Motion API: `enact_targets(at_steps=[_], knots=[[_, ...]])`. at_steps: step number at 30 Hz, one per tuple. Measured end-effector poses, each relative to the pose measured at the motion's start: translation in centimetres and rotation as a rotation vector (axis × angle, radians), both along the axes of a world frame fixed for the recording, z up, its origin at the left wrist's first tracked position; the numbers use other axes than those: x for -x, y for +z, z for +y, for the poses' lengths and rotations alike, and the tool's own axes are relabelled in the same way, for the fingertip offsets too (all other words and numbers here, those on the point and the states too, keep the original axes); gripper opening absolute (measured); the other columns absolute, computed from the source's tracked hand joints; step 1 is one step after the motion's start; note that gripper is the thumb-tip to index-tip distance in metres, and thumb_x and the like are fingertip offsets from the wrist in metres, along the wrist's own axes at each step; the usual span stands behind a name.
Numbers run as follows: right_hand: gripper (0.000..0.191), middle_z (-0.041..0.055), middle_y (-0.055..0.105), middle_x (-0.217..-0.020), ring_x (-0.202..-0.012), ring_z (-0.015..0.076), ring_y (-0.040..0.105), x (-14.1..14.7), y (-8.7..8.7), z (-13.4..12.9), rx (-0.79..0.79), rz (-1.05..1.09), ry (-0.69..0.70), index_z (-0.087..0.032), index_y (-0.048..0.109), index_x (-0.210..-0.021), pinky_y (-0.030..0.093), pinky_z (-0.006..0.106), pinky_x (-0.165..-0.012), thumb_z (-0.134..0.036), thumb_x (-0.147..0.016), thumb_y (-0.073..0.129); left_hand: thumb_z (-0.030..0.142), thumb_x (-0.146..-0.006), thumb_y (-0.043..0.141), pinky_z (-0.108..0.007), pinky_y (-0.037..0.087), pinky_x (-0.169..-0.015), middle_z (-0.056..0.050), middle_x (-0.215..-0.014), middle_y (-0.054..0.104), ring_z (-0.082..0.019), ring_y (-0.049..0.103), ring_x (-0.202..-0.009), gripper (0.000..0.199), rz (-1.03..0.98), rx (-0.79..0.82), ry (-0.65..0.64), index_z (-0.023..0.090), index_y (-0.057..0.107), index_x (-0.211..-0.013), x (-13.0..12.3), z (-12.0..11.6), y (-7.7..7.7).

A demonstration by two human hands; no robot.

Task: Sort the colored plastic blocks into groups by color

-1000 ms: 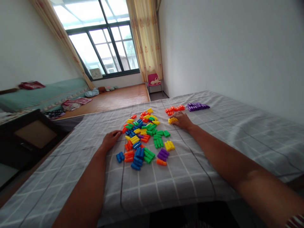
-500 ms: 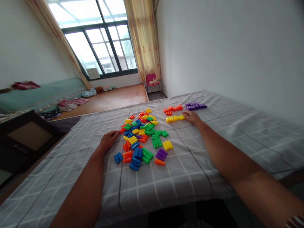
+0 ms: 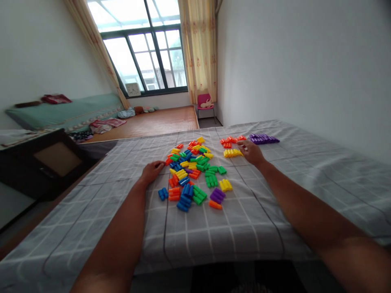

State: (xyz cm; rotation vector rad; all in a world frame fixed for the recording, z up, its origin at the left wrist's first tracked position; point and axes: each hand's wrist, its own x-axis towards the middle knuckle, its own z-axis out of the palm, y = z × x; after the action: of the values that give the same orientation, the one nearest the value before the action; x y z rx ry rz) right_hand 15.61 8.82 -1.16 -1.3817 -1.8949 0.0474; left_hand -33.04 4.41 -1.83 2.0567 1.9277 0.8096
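A mixed pile of plastic toy building blocks [image 3: 185,162], in orange, yellow, green, blue and purple, lies on a grey checked cloth [image 3: 232,228]. At the pile's left edge is my left hand [image 3: 153,171], its fingers curled together and the tips against an orange block; any grip there is too small to make out. My right hand [image 3: 252,153] hovers at the right end of a yellow block row [image 3: 232,153], thumb and fingers slightly apart, with nothing visible in them. Just beyond its fingertips is an orange block group [image 3: 229,141]. A purple block row [image 3: 263,139] lies farther right.
Loose yellow blocks [image 3: 225,185], purple blocks [image 3: 217,195] and an orange block [image 3: 215,204] lie nearer me. A white wall [image 3: 293,69] borders the right side. A dark cabinet [image 3: 36,171] stands left, and a pink chair [image 3: 204,99] beyond the cloth's far edge.
The view has turned a little to the left, so everything sits farther right. My right hand has come off the yellow row's end and shifted toward the orange group. My left hand stays by the pile.
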Motion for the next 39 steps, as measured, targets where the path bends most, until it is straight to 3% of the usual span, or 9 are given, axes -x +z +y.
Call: enact_targets(at_steps=[3,7,9,14,19,25,31,36,39], knots=[[0.026,0.0089,0.071,-0.103,-0.085,0.0194,0.065,5.0,0.9,-2.5,0.002,-0.058,0.275,-0.018,0.069,-0.108,0.05,0.034,-0.085,-0.025,-0.091,0.051,0.046,-0.082,0.048,-0.031,0.049,-0.088,-0.004,-0.106,0.075,-0.024,0.067,-0.098,0.04,0.001,-0.004,-0.004,0.023,0.075,-0.101,0.2,0.3,-0.4],[0.022,0.0074,0.07,-0.105,-0.098,0.0209,0.061,11.8,2.3,-5.6,-0.026,-0.363,0.712,-0.022,0.07,-0.107,0.046,0.035,-0.087,-0.028,-0.091,0.056,0.046,-0.083,0.048,-0.031,0.049,-0.089,-0.004,-0.106,0.075,-0.024,0.066,-0.101,0.04,0.0,-0.021,-0.021,0.023,0.075,-0.102,0.4,0.5,-0.9],[0.023,0.0095,0.071,-0.102,-0.101,0.0237,0.059,14.3,2.9,-6.4,-0.05,-0.527,0.728,-0.021,0.071,-0.105,0.043,0.036,-0.086,-0.034,-0.089,0.06,0.045,-0.083,0.049,-0.032,0.049,-0.09,-0.004,-0.107,0.075,-0.024,0.066,-0.101,0.039,-0.011,-0.027,-0.032,0.023,0.075,-0.102,0.4,0.5,-1.0],[0.033,0.0131,0.071,-0.095,-0.101,0.0279,0.055,17.7,3.1,-7.6,-0.079,-0.685,0.542,-0.02,0.07,-0.104,0.039,0.039,-0.084,-0.046,-0.086,0.063,0.045,-0.084,0.048,-0.032,0.049,-0.09,-0.004,-0.107,0.074,-0.024,0.066,-0.101,0.039,-0.004,-0.01,-0.026,0.024,0.074,-0.104,0.2,0.3,-0.7],[0.041,0.0115,0.066,-0.1,-0.1,0.0278,0.054,18.0,2.8,-7.1,0.017,-0.579,0.558,-0.021,0.065,-0.106,0.042,0.039,-0.083,-0.042,-0.072,0.074,0.043,-0.083,0.048,-0.032,0.048,-0.09,-0.003,-0.107,0.075,-0.024,0.066,-0.1,0.038,0.0,-0.004,-0.017,0.025,0.075,-0.102,-0.1,0.1,-0.2],[0.042,0.0045,0.06,-0.103,-0.092,0.0179,0.056,15.2,3.3,-2.8,0.165,-0.165,0.762,-0.02,0.059,-0.102,0.048,0.03,-0.078,-0.022,-0.064,0.075,0.046,-0.082,0.047,-0.031,0.049,-0.086,-0.005,-0.104,0.075,-0.024,0.066,-0.098,0.041,-0.006,-0.006,-0.015,0.023,0.075,-0.101,-0.2,-0.1,0.0],[0.032,-0.0032,0.058,-0.081,-0.065,0.0104,0.051,13.2,1.4,-1.7,0.392,-0.031,0.782,-0.02,0.059,-0.101,0.043,0.023,-0.06,-0.023,-0.071,0.07,0.047,-0.08,0.048,-0.032,0.049,-0.087,-0.003,-0.104,0.075,-0.024,0.065,-0.098,0.041,-0.003,0.011,0.006,0.024,0.075,-0.101,0.0,-0.1,-0.1],[0.018,-0.0013,0.058,-0.08,-0.071,0.0122,0.053,13.2,1.1,-2.0,0.323,0.023,0.72,-0.018,0.062,-0.085,0.042,0.025,-0.065,-0.032,-0.076,0.068,0.044,-0.082,0.047,-0.033,0.05,-0.084,-0.004,-0.103,0.075,-0.024,0.066,-0.094,0.039,0.018,-0.006,0.002,0.022,0.075,-0.099,-0.1,0.0,0.0],[0.019,-0.0004,0.061,-0.083,-0.075,0.0136,0.056,13.8,1.3,-2.2,0.299,0.152,0.713,-0.018,0.061,-0.09,0.044,0.026,-0.067,-0.033,-0.079,0.066,0.042,-0.085,0.045,-0.033,0.05,-0.084,-0.007,-0.106,0.073,-0.023,0.065,-0.095,0.041,-0.012,-0.147,0.029,0.02,0.074,-0.103,-1.2,-0.4,1.0]])
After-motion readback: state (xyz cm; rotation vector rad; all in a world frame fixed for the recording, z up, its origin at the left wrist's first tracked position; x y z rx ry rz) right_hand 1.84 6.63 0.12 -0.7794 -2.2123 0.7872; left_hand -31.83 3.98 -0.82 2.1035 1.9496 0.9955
